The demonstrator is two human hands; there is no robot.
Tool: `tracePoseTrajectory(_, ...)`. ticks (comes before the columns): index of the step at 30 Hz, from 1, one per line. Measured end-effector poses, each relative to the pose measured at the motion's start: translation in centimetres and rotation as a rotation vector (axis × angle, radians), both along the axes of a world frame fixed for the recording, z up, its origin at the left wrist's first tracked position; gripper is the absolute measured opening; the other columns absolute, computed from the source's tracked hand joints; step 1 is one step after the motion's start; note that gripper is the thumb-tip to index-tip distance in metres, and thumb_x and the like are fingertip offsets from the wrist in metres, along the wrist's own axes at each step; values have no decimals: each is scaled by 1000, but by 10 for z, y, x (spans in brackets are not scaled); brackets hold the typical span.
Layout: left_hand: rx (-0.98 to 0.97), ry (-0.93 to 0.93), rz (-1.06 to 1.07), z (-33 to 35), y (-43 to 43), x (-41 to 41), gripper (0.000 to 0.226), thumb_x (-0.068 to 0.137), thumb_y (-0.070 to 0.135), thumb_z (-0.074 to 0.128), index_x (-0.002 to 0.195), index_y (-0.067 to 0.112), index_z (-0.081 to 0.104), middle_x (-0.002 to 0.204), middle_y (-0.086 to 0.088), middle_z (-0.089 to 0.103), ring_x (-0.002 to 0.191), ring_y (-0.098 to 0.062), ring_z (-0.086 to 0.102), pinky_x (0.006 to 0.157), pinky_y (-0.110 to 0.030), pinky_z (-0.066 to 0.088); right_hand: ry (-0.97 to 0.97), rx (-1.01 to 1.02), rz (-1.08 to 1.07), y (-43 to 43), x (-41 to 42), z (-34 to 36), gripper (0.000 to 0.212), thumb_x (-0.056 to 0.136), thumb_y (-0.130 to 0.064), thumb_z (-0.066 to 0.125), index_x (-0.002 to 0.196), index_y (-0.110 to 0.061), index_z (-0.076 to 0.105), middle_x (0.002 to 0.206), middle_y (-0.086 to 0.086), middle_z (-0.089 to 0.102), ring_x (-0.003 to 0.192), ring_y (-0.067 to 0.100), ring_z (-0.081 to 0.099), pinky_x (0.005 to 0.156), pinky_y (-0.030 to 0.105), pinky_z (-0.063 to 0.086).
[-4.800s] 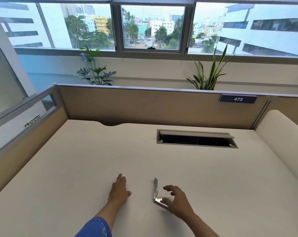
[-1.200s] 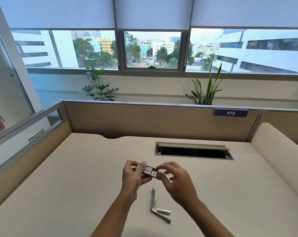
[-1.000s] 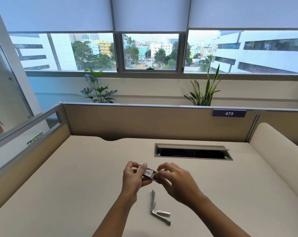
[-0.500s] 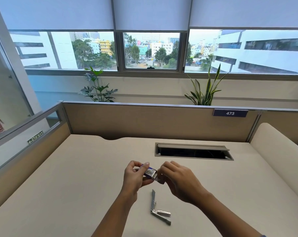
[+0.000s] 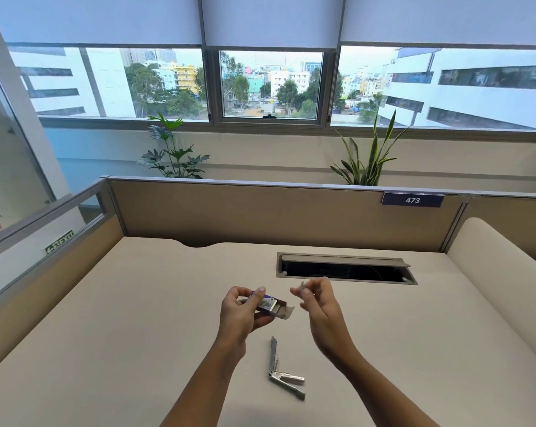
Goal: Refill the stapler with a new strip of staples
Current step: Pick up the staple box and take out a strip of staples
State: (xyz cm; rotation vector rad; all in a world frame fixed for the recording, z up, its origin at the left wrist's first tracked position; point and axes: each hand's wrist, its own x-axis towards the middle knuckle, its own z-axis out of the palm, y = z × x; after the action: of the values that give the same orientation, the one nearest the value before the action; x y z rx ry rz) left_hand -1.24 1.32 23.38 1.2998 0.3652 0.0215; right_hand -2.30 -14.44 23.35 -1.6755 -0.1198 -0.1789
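Note:
A small metal stapler [image 5: 281, 370] lies on the beige desk [image 5: 137, 334] with its top arm swung open and standing up. Above it, my left hand [image 5: 243, 312] holds a little purple-and-white staple box [image 5: 271, 305], its end flap open toward the right. My right hand [image 5: 317, 298] is a short way right of the box, thumb and fingers pinched on a small grey strip of staples [image 5: 303, 286]. Both hands hover over the desk, apart from the stapler.
A rectangular cable slot [image 5: 346, 269] with a raised lid is cut into the desk behind my hands. Tan partition walls [image 5: 260, 214] close the back and left. A rounded cream panel [image 5: 513, 272] rises on the right. Plants stand beyond the partition.
My right hand was at the box's open end with the left; it has now drawn away to the right with a strip of staples pinched in it. The stapler has not moved.

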Motion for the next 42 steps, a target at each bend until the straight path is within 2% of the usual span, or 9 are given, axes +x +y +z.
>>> tracePoseTrajectory(6, -3, 16, 32, -3, 4, -1, 20, 87, 19, 68, 98, 9, 54, 91, -15, 69, 62, -16, 75, 48, -23, 56, -96, -117, -23, 1, -6, -4, 15, 97, -15, 57, 99, -26, 47, 83, 1, 74, 79, 10, 73, 66, 18, 56)
tracePoseTrajectory(9, -17, 14, 55, -3, 7, -1, 19, 87, 19, 68, 97, 10, 54, 91, -15, 69, 63, -17, 75, 49, -23, 56, -119, -125, -29, -1, -8, -6, 14, 94, -10, 62, 93, -23, 63, 83, -3, 73, 74, 12, 75, 63, 25, 60)
tracePoseTrajectory(14, -41, 8, 80, -2, 9, -2, 19, 88, 18, 67, 98, 9, 54, 91, -15, 68, 62, -16, 75, 48, -22, 56, -43, -8, -43, 1, -11, -16, 22, 90, -2, 64, 87, -19, 77, 82, -1, 77, 73, 20, 77, 69, 32, 63)
tracePoseTrajectory(17, -70, 11, 77, 0, 8, -3, 21, 88, 18, 67, 100, 6, 54, 93, -17, 69, 63, -18, 75, 48, -23, 57, -28, 26, 22, 2, -14, -19, 14, 87, -19, 74, 99, -24, 77, 89, 1, 77, 82, 18, 76, 73, 31, 63)
tracePoseTrajectory(19, -94, 12, 79, 2, 8, -5, 21, 89, 17, 67, 100, 6, 54, 92, -17, 69, 62, -19, 75, 48, -23, 57, -29, 0, 86, 4, -17, -18, 31, 79, -31, 79, 109, -27, 74, 101, -1, 76, 91, 14, 75, 74, 25, 61)
tracePoseTrajectory(25, -44, -22, 46, 10, 1, -9, 20, 87, 21, 67, 100, 12, 55, 94, -13, 69, 68, -20, 75, 53, -25, 58, -177, -38, 43, 5, -19, -8, 37, 75, -35, 79, 110, -22, 73, 101, -13, 74, 92, 13, 74, 74, 24, 61)
tracePoseTrajectory(32, 22, -87, 28, 21, -4, -11, 19, 87, 23, 68, 99, 15, 55, 92, -11, 69, 67, -17, 75, 53, -25, 58, -221, -61, 5, 4, -22, 0, 37, 76, -36, 78, 110, -19, 74, 99, -6, 74, 89, 13, 74, 72, 25, 61)
tracePoseTrajectory(38, 139, -159, 37, 24, -6, -11, 17, 87, 24, 68, 95, 18, 54, 93, -9, 70, 70, -18, 75, 55, -27, 59, 12, 67, 30, -1, -21, 9, 32, 69, -26, 88, 100, -24, 78, 91, -6, 78, 82, 12, 76, 65, 18, 58)
tracePoseTrajectory(42, 192, -194, 42, 26, -8, -13, 18, 87, 26, 67, 94, 19, 52, 98, -12, 69, 78, -22, 74, 58, -29, 61, 196, 282, 109, -4, -18, 16, 46, 58, -22, 89, 101, -13, 78, 92, 7, 79, 90, 24, 75, 73, 22, 60)
